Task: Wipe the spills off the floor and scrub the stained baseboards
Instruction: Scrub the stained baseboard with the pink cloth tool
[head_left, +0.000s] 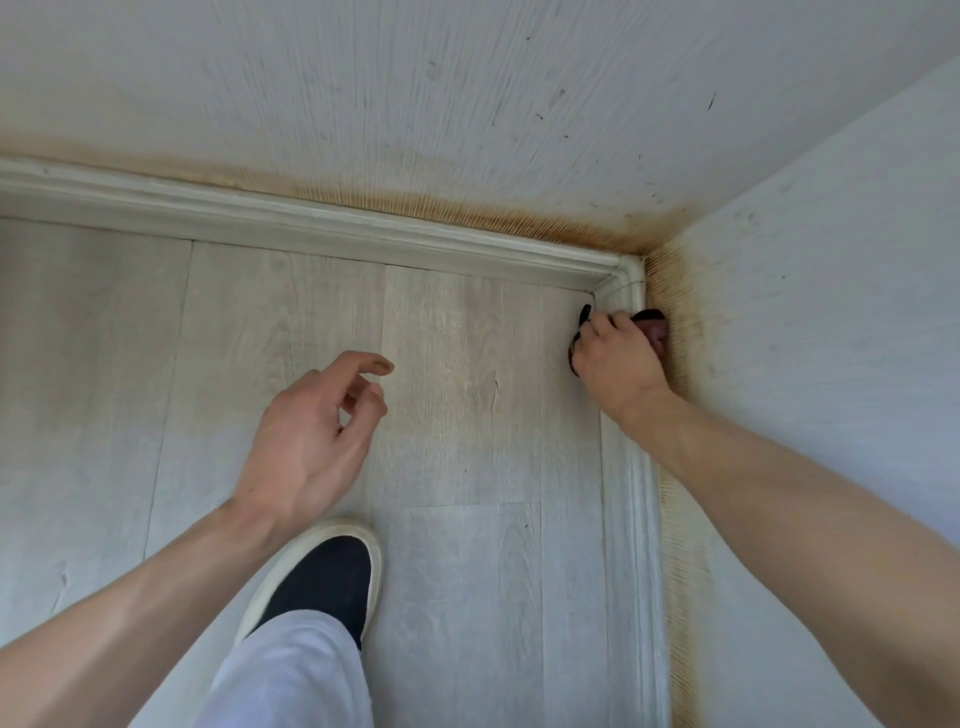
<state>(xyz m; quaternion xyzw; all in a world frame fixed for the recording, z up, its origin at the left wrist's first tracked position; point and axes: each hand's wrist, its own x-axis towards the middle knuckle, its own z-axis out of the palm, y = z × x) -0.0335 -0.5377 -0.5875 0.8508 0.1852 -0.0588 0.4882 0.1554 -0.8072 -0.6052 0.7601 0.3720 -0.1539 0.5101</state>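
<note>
Right hand (618, 358) curls its grip round a dark cloth (655, 323) against the white baseboard (631, 283); left hand (306, 436) hangs loose.

cloth (652, 325) seemingly on baseboard (631, 291), corner

The pale wood-look plank floor (457, 395) lies open ahead. The corner is closed by two white moulded baseboards (322, 223) and the rust-stained white walls (467, 93). A dark slip-on shoe with white sole (322, 582) blocks the near floor.
</note>
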